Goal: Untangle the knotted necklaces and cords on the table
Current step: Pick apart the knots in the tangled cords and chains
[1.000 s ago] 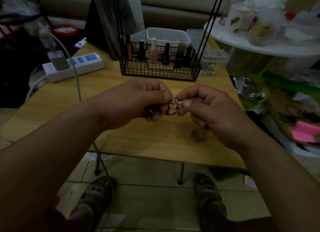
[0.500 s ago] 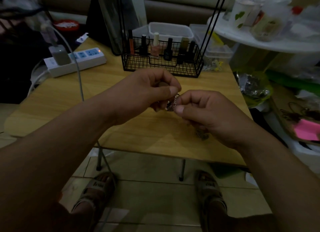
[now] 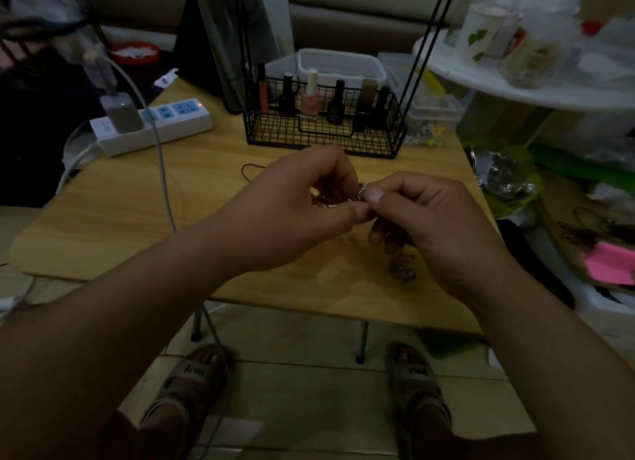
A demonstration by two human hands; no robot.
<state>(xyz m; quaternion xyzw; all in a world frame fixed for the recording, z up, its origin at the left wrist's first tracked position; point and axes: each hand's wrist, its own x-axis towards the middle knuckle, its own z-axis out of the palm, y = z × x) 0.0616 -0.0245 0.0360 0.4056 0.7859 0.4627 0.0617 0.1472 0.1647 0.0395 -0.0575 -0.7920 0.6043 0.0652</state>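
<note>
Your left hand [image 3: 295, 212] and right hand [image 3: 443, 226] both pinch the chain [image 3: 361, 189] above the desk's [image 3: 137, 219] front edge. Tease it loose gently; yanking would likely tighten it.

Shows left hand [image 3: 295, 212] and right hand [image 3: 436, 226] drawn together over the middle of the table [image 3: 137, 202], with thumb tips now touching where a gap stood one second ago. Leaves only a short bit of the pinched silver chain [image 3: 361, 189] exposed above the thumbs. Reveals a black cord [image 3: 249, 171] lying toward the far edge, just beyond the left hand. Places the chain heap [image 3: 403, 270] directly under the right hand's curled fingers, no longer clear of them.
</note>
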